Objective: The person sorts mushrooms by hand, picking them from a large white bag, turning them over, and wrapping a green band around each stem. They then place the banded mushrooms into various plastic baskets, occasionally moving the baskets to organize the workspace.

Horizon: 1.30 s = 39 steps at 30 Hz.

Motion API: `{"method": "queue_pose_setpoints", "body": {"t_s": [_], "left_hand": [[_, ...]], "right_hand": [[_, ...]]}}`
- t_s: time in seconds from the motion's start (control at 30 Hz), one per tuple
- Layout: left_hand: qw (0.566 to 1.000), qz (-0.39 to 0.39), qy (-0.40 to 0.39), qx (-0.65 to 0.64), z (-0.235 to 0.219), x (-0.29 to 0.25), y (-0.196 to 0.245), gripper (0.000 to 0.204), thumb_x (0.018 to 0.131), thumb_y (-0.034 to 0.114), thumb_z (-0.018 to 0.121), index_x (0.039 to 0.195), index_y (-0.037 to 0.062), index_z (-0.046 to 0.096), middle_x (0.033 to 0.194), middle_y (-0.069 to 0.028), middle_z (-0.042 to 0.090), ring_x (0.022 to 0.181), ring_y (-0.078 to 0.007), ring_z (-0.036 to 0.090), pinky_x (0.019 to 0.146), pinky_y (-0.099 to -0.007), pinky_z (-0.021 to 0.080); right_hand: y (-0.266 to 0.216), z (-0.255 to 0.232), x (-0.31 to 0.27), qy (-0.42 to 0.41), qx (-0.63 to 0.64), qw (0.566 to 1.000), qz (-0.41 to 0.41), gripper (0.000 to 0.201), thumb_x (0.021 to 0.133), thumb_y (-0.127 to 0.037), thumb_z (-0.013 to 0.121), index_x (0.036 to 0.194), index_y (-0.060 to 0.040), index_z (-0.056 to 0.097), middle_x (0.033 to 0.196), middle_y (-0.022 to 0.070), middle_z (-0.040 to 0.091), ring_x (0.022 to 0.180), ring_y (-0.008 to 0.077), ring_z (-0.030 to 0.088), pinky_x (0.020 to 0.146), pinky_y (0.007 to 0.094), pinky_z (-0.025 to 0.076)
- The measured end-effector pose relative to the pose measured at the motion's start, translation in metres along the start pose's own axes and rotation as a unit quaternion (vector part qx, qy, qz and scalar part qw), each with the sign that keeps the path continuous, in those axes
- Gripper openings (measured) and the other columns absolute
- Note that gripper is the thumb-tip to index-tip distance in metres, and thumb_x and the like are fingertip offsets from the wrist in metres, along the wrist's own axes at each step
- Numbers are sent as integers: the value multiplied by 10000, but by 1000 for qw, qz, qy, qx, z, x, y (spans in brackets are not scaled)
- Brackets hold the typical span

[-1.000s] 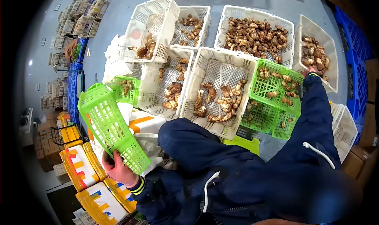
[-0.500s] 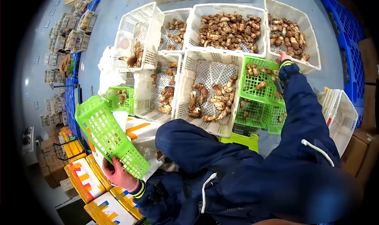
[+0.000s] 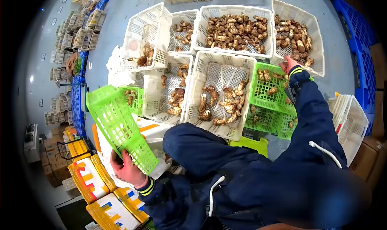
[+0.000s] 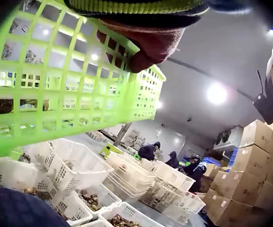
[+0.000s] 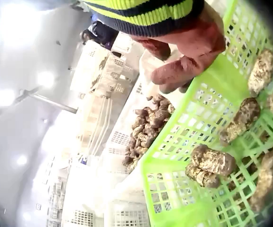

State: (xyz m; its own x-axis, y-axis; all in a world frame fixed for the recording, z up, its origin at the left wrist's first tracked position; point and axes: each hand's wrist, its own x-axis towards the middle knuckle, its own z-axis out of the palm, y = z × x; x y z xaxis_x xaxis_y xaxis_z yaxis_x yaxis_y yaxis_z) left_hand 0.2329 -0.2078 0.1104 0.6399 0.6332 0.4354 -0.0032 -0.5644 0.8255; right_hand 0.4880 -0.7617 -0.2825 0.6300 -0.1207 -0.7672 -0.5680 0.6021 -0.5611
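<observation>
My left hand (image 3: pixel 131 173) grips the lower edge of a green plastic basket (image 3: pixel 117 119), held tilted at the left; in the left wrist view the fingers (image 4: pixel 148 52) curl over its rim. No contents show in it. My right hand (image 3: pixel 291 64) holds the near-left rim of a white crate (image 3: pixel 318 64) with brown mushrooms (image 3: pixel 296 38). Right beside that hand is a green basket (image 5: pixel 174 142) with several mushrooms (image 5: pixel 212 161), stacked over other green baskets (image 3: pixel 262 121).
White crates with mushrooms, including a large full one (image 3: pixel 238 30) and a sparser one (image 3: pixel 225 76), stand side by side on the floor. Taped foam boxes (image 3: pixel 86 177) lie at left. Stacked white crates (image 3: pixel 350 121) and blue pallets (image 3: pixel 360 68) line the right.
The right-hand white crate has shifted left against the large full crate, my right hand at its rim. The left hand still holds the green basket. The head view has shifted slightly.
</observation>
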Motion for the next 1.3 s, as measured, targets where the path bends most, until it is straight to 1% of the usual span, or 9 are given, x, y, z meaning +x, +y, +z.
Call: {"method": "queue_pose_setpoints", "body": {"t_s": [0.03, 0.23, 0.37, 0.5, 0.57, 0.7, 1.07, 1.23, 1.3], "left_hand": [[1000, 0, 0, -2, 4, 0, 1, 300, 840, -20, 563, 1129, -71, 502, 1004, -134, 602, 869, -161, 560, 803, -268, 444], [993, 57, -55, 89, 57, -8, 22, 243, 784, 8, 635, 1020, -39, 604, 877, -97, 650, 795, -160, 598, 727, -273, 475], [882, 356, -226, 212, 100, -23, 17, 246, 676, -8, 592, 906, 71, 626, 783, -105, 624, 704, -293, 592, 615, -377, 461], [818, 409, -342, 214, 107, -57, -13, 241, 692, 47, 562, 915, 133, 596, 928, -5, 627, 824, -188, 604, 682, -339, 442], [800, 436, -359, 203, 106, -76, -22, 226, 695, 122, 586, 921, 130, 577, 969, -7, 608, 861, -185, 591, 700, -339, 454], [791, 427, -400, 180, 100, -91, -30, 246, 696, 143, 599, 941, 121, 578, 1027, -28, 598, 937, -214, 572, 755, -357, 452], [904, 247, -308, 161, 46, -75, -39, 331, 691, 72, 679, 1009, 59, 585, 1042, -122, 608, 960, -314, 573, 819, -394, 453], [928, 131, -318, 143, 18, -64, -53, 264, 770, 74, 634, 1026, 17, 600, 1042, -146, 615, 985, -310, 572, 867, -371, 436], [942, 98, -293, 127, 11, -61, -56, 272, 785, 58, 623, 1050, 3, 594, 1046, -139, 618, 979, -277, 584, 868, -344, 440]], "right_hand": [[7, -6, -4, -120, -176, 973, -92, 328, 897, -300, 539, 1099, -42, 514, 940, 172, 592, 761, 241, 618, 549, 270, 507], [7, 126, -155, -242, -162, 955, -64, 356, 904, -338, 532, 1063, -20, 562, 865, 101, 619, 681, 151, 606, 566, 259, 496], [5, 200, -254, -408, -138, 891, -145, 617, 883, -537, 462, 1257, -47, 451, 1088, 100, 578, 911, 166, 587, 710, 277, 500], [6, 213, -291, -326, -276, 896, -119, 667, 813, -654, 462, 1261, -159, 456, 1013, 24, 598, 847, 123, 572, 680, 224, 461], [22, 192, -273, -322, -469, 811, -135, 624, 798, -577, 565, 1223, -128, 476, 931, 4, 605, 735, 101, 577, 588, 216, 464], [62, 159, -259, -239, -441, 858, -112, 360, 783, -293, 671, 1015, -31, 589, 704, 11, 581, 533, 86, 485, 451, 273, 387], [77, 123, -201, -106, -469, 833, -275, 287, 744, -238, 634, 893, 5, 601, 653, 58, 584, 553, 169, 534, 546, 312, 440], [43, 80, -202, -27, -297, 933, -201, 342, 761, -282, 664, 869, 39, 617, 681, 104, 603, 608, 209, 570, 572, 363, 457], [26, 39, -155, 80, -335, 869, -355, 367, 765, -317, 649, 870, 34, 620, 748, 153, 628, 638, 272, 592, 610, 404, 462]]}}
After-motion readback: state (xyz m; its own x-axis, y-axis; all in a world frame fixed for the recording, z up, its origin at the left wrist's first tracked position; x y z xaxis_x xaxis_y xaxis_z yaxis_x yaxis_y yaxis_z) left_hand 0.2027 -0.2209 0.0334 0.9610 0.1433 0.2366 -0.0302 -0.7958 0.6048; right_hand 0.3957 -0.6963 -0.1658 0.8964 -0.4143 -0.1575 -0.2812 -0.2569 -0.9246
